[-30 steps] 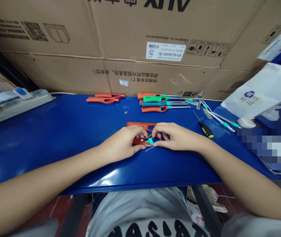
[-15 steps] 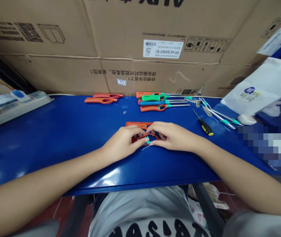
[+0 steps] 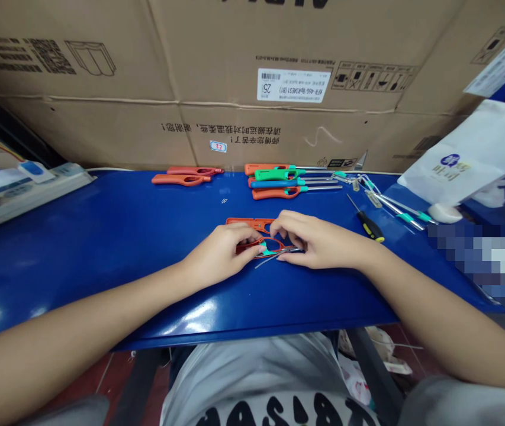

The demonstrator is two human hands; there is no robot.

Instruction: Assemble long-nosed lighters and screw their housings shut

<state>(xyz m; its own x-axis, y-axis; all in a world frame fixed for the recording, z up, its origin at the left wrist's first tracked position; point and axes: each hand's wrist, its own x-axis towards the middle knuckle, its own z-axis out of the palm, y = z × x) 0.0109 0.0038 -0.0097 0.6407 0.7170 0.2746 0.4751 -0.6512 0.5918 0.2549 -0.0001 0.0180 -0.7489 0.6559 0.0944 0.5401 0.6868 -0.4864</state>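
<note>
The left hand (image 3: 234, 245) was partly closed, with the fingers curled over the rear edge and the thumb at the front edge of the open orange handle (image 3: 240, 249). It had hold of this handle at the end away from the finger ring. The handle was located low over the blue table (image 3: 181, 236), between the two hands. A teal part (image 3: 263, 249) showed beside the left thumb, next to the ring.

The right hand (image 3: 312, 241) was half open, with the index finger bent above the ring and the thumb apart from it, below. A metal rod (image 3: 295, 249) lay along the right thumb; whether the fingers gripped it could not be determined. A thin clear tube (image 3: 266, 260) extended at a slant in front of the handle.

A second orange handle (image 3: 243, 221) lay directly behind the hands, partly covered by the right fingers. Farther back, a group of lighters (image 3: 274, 184) lay side by side near the cardboard box (image 3: 225, 112), and two red-orange handles (image 3: 183, 179) lay to their left. A screwdriver (image 3: 371, 227) lay to the right, its shaft pointing toward the box.
</note>
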